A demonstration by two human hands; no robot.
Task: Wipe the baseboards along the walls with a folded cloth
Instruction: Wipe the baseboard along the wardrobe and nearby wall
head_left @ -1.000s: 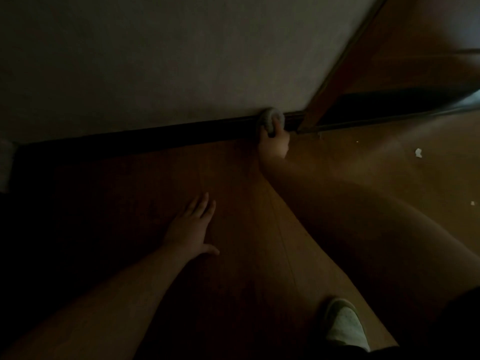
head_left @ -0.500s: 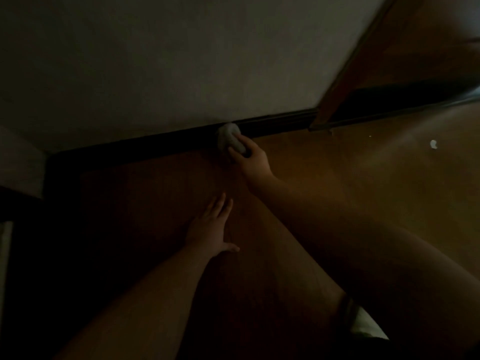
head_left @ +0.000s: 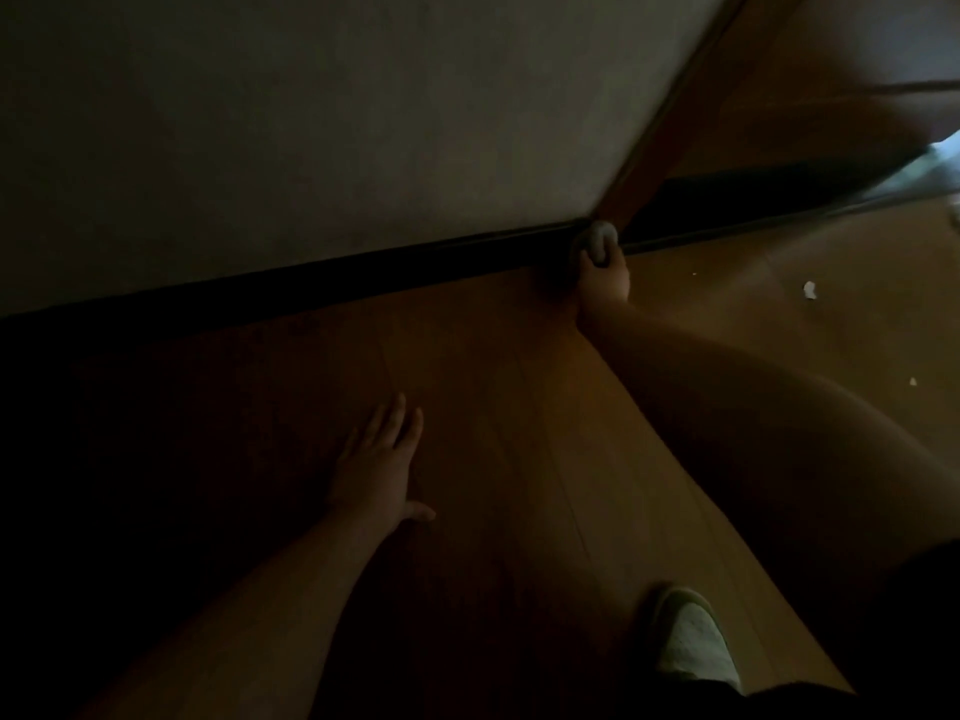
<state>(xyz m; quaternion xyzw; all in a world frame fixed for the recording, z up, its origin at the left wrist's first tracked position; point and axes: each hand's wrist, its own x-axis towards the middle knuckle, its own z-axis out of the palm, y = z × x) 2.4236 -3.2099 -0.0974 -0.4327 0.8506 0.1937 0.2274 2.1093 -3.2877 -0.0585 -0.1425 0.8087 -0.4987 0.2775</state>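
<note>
The right hand [head_left: 602, 283] grips the folded cloth [head_left: 597, 246], a small grey bundle, with the fingers curled round it. It presses the cloth against the dark baseboard [head_left: 363, 270] a little right of the middle of the frame, just where the baseboard meets the brown door frame [head_left: 670, 142]. The left hand [head_left: 376, 467] lies flat on the wooden floor [head_left: 519, 407] in the lower middle, fingers straight and near together, thumb out to the side; it holds nothing and seems only to support the body.

Half a second ago the cloth was further left along the baseboard, well apart from the door frame. Now it is back at the right end, about the same place as one second ago. So the hand went left and returned, which I read as a back-and-forth rubbing stroke over this last part of the board. To my judgement this section near the door frame is nearly finished, while the long dark part toward the left edge of the frame is perhaps not yet wiped; the light is too weak to see dust.

The left hand has stayed almost at the same spot. In the lower right a light slipper [head_left: 696, 646] shows, as one second ago; half a second ago it was mostly cut off. Small white scraps [head_left: 809, 290] lie on the floor at the right.
</note>
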